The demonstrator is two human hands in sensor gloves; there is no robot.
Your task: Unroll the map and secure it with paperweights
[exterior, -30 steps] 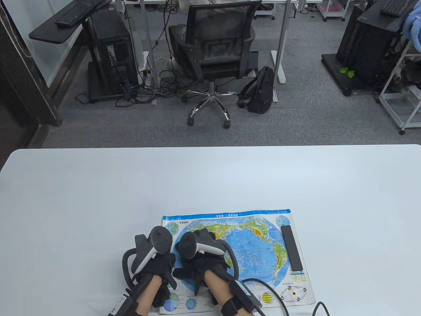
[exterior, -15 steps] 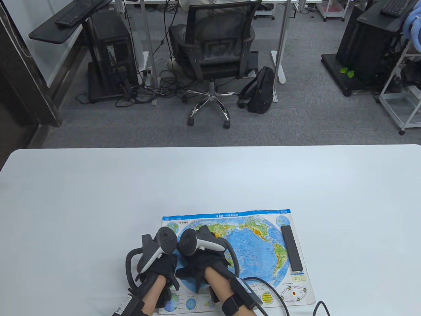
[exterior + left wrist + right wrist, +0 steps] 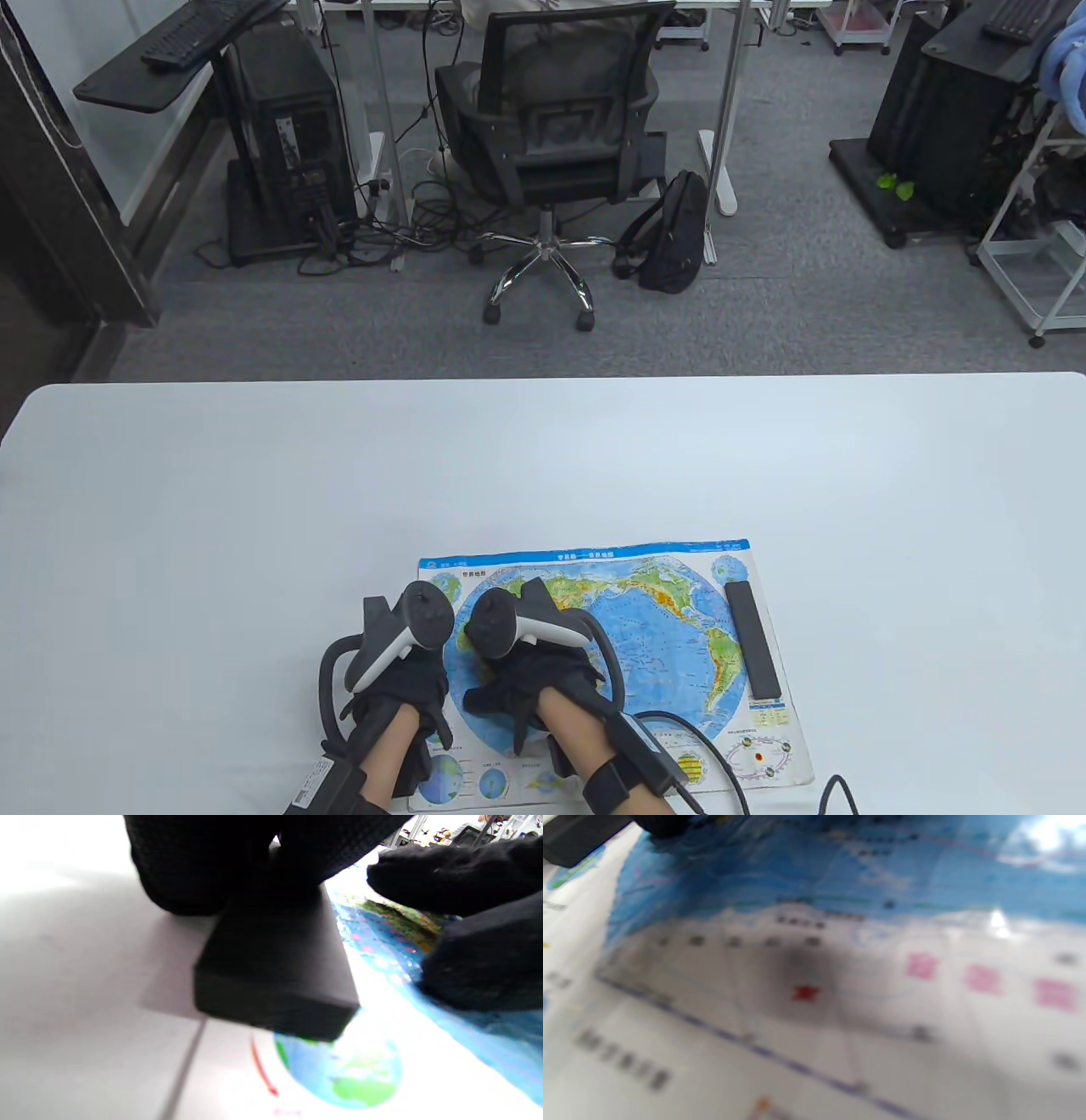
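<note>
Left hand [image 3: 407,692] sits at the map's left edge in my table view, its fingers hidden under the tracker, while my right hand [image 3: 530,688] rests on the map [image 3: 645,628] just beside it, its palm down as far as I can tell; the map lies unrolled and flat near the front of the white table [image 3: 254,509], and one black paperweight [image 3: 752,638] already lies along its right margin. Going to the left wrist view, I see my left fingers [image 3: 203,866] gripping a second black paperweight [image 3: 275,971] from above, its near end over the sheet's left border and apparently just off the paper, with the right hand's fingers [image 3: 458,878] pressing the sheet close by. On the right wrist view I get only blurred print, so that hand's fingers are out of sight there and I cannot tell their spread. By my judgement the unrolling is done, one side is weighted, and setting down this second bar is what remains; my right hand crowds the spot
</note>
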